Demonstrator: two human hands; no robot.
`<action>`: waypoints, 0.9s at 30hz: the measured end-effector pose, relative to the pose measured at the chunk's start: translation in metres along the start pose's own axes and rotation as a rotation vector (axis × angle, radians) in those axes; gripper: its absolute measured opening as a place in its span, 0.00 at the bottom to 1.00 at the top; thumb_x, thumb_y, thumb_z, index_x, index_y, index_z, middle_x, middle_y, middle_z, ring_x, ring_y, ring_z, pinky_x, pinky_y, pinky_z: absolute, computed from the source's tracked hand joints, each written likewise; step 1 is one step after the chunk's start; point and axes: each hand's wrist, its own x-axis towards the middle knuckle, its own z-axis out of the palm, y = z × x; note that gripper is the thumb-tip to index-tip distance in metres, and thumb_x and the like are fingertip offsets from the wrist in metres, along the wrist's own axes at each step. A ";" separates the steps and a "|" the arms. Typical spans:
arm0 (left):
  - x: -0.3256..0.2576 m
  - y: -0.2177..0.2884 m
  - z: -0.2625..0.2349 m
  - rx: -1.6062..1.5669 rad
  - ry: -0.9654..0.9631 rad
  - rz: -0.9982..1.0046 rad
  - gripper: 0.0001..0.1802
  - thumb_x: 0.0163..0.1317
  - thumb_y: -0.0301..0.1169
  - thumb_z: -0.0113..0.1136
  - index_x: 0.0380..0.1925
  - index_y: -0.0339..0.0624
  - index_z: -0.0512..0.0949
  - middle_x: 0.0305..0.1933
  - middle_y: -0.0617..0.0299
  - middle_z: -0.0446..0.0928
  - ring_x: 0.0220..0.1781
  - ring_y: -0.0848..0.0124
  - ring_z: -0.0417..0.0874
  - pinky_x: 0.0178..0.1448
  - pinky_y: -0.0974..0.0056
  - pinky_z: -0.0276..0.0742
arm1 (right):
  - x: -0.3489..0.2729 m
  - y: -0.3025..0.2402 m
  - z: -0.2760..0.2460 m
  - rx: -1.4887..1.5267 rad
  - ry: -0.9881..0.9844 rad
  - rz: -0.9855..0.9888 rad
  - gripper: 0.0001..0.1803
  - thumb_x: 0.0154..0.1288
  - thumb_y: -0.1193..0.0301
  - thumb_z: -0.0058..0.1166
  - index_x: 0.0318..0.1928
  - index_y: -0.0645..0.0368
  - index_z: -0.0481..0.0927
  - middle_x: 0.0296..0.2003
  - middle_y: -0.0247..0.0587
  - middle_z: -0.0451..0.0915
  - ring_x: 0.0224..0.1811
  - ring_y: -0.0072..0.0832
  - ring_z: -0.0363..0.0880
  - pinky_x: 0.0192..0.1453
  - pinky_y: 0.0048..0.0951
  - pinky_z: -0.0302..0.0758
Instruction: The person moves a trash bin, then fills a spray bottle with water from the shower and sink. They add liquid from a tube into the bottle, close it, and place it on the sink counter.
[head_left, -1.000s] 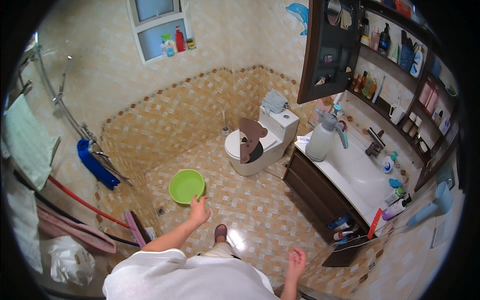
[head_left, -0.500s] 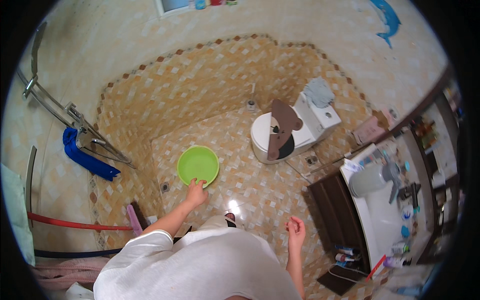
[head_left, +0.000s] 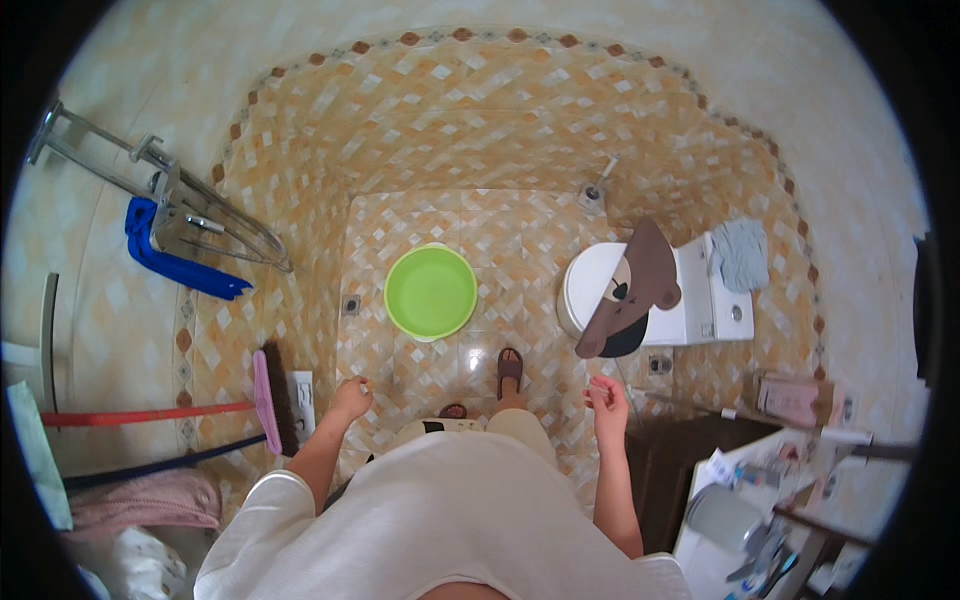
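A round lime-green plastic basin [head_left: 431, 292] rests on the tiled floor in front of me, left of centre, with nothing to be seen in it. Nearer to me, my left hand [head_left: 352, 398] hangs in the air below and left of the basin. Its fingers are loosely bent, hold nothing and do not touch the rim. On the other side, my right hand [head_left: 606, 402] is raised with fingers half curled and apart, also holding nothing. It is nearest to the white toilet [head_left: 695, 300], whose lid carries a brown bear-shaped cover [head_left: 640, 290].
A broom [head_left: 264, 400] with a pink head leans at the left, near a pink towel [head_left: 155, 500]. Above them a blue cloth [head_left: 180, 262] hangs from a metal rack. A grey cloth [head_left: 740, 254] lies on the toilet tank. A cluttered washbasin counter [head_left: 700, 520] stands at the lower right.
My left hand has left the basin's near rim and drawn back toward my body. The view has turned and shifted, and one sandalled foot now shows farther forward. The right hand stays raised and empty.
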 end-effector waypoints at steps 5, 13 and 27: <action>-0.033 0.011 0.019 -0.102 0.092 -0.201 0.26 0.53 0.38 0.63 0.52 0.41 0.77 0.52 0.40 0.77 0.55 0.46 0.78 0.61 0.53 0.73 | 0.110 -0.022 -0.010 -0.054 -0.139 0.020 0.12 0.69 0.75 0.53 0.52 0.57 0.76 0.44 0.32 0.80 0.39 0.21 0.82 0.38 0.21 0.77; -0.061 0.058 0.040 -0.182 0.158 -0.375 0.25 0.53 0.39 0.64 0.51 0.41 0.78 0.51 0.38 0.77 0.56 0.47 0.77 0.61 0.53 0.73 | 0.215 -0.036 -0.038 -0.152 -0.199 0.110 0.12 0.69 0.75 0.52 0.52 0.56 0.76 0.42 0.32 0.79 0.37 0.20 0.80 0.37 0.22 0.75; -0.062 0.054 0.070 -0.203 0.135 -0.504 0.26 0.54 0.38 0.63 0.53 0.40 0.76 0.53 0.39 0.76 0.57 0.47 0.77 0.63 0.54 0.72 | 0.242 0.029 -0.093 -0.477 -0.270 0.265 0.13 0.68 0.72 0.52 0.52 0.56 0.76 0.41 0.35 0.80 0.34 0.23 0.82 0.31 0.25 0.77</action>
